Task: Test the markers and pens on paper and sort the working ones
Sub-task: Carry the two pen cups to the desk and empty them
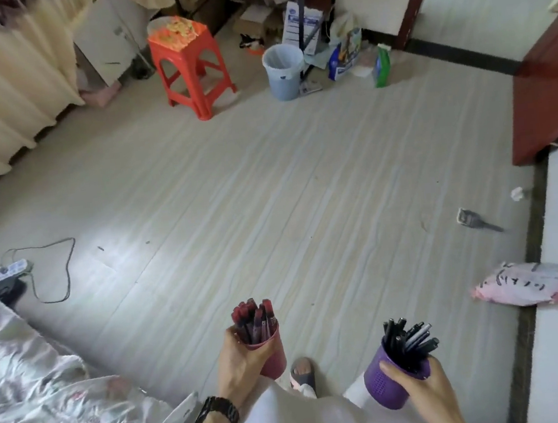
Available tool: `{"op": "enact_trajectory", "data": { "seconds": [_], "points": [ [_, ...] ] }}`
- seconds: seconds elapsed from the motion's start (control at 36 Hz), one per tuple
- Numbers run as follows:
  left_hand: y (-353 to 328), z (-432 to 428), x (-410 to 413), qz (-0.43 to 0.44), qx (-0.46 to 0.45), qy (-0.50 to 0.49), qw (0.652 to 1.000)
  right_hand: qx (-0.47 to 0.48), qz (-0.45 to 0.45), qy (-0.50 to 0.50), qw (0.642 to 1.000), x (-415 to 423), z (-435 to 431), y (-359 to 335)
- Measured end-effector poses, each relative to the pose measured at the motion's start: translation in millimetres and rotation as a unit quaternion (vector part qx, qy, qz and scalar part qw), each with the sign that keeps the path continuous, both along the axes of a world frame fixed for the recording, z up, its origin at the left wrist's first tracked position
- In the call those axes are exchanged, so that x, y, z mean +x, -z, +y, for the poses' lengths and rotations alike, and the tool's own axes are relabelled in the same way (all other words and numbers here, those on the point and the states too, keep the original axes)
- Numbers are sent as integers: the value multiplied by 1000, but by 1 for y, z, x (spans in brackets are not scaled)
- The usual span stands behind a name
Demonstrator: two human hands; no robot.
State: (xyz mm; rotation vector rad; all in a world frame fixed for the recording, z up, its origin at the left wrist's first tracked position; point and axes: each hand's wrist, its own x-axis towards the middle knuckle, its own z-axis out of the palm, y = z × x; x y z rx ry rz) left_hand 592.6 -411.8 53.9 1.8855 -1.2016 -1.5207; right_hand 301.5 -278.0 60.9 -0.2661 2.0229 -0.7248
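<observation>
My left hand [240, 360] grips a dark pink cup [273, 353] packed with several red markers [254, 319] standing upright. My right hand [417, 381] grips a purple perforated cup [383, 381] that tilts to the right and holds several black pens [408, 339]. Both cups are held in the air above the pale floor, near the bottom of the view. A dark watch sits on my left wrist. No paper sheet for testing shows near the hands.
A bed with a floral cover [41, 391] fills the lower left. A power strip and cable [11, 270] lie on the floor at left. A red stool [191, 65] and a blue bin [283, 71] stand far ahead. A pink packet [529, 283] lies at right.
</observation>
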Motion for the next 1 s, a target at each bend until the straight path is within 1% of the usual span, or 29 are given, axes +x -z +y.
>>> {"op": "enact_trajectory", "data": {
  "seconds": [0.14, 0.25, 0.31, 0.36, 0.44, 0.53, 0.61, 0.69, 0.81, 0.89, 1.0],
  "points": [
    [9, -32, 3, -22, 25, -47, 998, -24, 8, -11, 1000, -9, -62, -4],
    [22, -55, -1, -15, 42, -67, 997, -44, -22, -39, 998, -30, -108, 2],
    [25, -68, -4, -10, 54, -106, 993, -44, -24, -69, 996, -43, -128, 15],
    [26, -85, -9, -11, 57, -144, 988, -27, -26, -77, 996, -54, -156, 27],
    [24, -118, -18, -17, 71, -176, 982, 5, -30, -90, 996, -69, -208, 40],
    [16, -150, -24, -48, 85, -195, 976, 31, -32, -108, 993, -83, -260, 43],
    [16, -187, -30, -65, 81, -204, 973, 42, -23, -164, 985, -90, -325, 41],
    [16, -225, -34, -72, 81, -217, 970, 27, 7, -219, 975, -93, -396, 30],
    [14, -271, -39, -88, 84, -245, 962, -9, 23, -256, 966, -90, -480, 11],
    [14, -310, -41, -88, 85, -252, 960, -29, 24, -259, 965, -86, -534, 10],
    [17, -366, -37, -86, 85, -258, 958, -23, 12, -257, 966, -73, -588, 19]
  ]
}}
